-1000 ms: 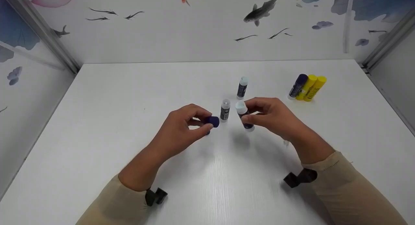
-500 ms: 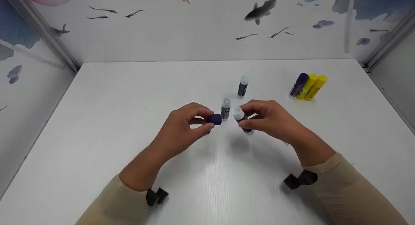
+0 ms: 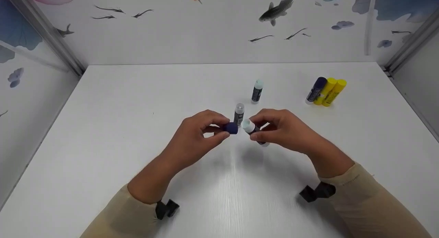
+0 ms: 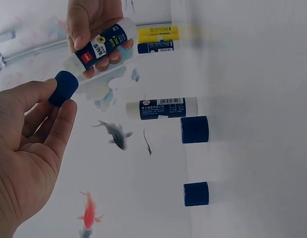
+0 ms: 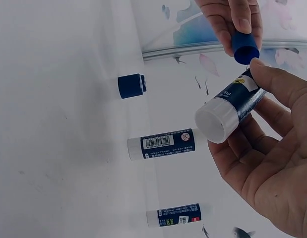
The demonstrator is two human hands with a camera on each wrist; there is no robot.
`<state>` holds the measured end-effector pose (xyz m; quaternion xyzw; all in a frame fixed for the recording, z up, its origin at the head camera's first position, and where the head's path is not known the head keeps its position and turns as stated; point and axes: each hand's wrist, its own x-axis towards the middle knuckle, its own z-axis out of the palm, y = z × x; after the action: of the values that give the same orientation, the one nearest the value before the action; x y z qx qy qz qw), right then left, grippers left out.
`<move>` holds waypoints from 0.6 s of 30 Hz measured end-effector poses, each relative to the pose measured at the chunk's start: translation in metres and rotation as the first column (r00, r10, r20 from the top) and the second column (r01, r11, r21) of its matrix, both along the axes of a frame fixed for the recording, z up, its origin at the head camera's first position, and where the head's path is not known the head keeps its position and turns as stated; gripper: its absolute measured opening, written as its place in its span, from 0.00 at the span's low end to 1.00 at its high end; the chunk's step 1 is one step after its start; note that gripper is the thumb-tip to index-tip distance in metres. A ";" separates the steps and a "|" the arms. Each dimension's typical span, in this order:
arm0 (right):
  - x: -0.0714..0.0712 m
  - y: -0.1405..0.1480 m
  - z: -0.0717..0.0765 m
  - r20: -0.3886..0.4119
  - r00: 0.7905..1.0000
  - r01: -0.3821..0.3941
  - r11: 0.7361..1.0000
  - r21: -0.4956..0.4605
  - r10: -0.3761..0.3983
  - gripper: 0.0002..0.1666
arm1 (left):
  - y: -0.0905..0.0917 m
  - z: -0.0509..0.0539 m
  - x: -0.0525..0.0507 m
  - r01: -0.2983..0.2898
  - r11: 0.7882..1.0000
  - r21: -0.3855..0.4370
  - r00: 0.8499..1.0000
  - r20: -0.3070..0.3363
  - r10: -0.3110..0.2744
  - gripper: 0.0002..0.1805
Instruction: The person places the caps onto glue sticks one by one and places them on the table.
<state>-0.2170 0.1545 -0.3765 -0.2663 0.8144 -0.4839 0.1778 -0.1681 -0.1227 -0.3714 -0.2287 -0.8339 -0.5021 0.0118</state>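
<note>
My left hand point(image 3: 195, 138) pinches a dark blue cap point(image 3: 232, 128) between thumb and fingers. The cap's hollow end shows in the right wrist view. My right hand point(image 3: 288, 133) grips an uncapped glue stick point(image 4: 101, 48), tilted with its white tip toward the cap. A small gap separates them in the head view. Just behind the hands stands an uncapped glue stick point(image 3: 239, 111), partly hidden. Farther back another uncapped glue stick point(image 3: 257, 92) is upright. Two loose blue caps, a nearer cap point(image 4: 194, 130) and a second cap point(image 4: 196, 194), sit on the table in the left wrist view.
At the back right, a capped blue glue stick point(image 3: 315, 91) stands beside two yellow tubes point(image 3: 334, 93). White panels painted with fish point(image 3: 278, 11) rise behind the white table point(image 3: 137, 94). Each sleeve has a small black device at the wrist.
The glue stick in my right hand has moved left and down and tilted farther toward the cap. My left hand has shifted slightly right with the cap, so the two are closer.
</note>
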 end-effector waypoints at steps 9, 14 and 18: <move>0.004 -0.002 0.000 -0.037 0.999 -0.032 0.999 0.018 0.033 0.18 | 0.002 0.002 0.004 0.012 1.000 -0.009 1.000 -0.004 -0.012 0.17; 0.004 -0.002 0.000 -0.065 0.996 -0.062 0.998 0.009 0.063 0.18 | 0.004 0.002 0.005 0.034 0.999 0.002 0.999 -0.021 -0.034 0.15; 0.005 -0.002 0.000 -0.079 0.994 -0.078 0.997 0.026 0.079 0.18 | 0.005 0.002 0.006 0.045 0.999 0.003 0.999 -0.026 -0.045 0.15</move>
<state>-0.2125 0.1522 -0.3767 -0.3152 0.8154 -0.4560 0.1669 -0.1622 -0.1178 -0.3697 -0.2537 -0.8274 -0.5008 0.0117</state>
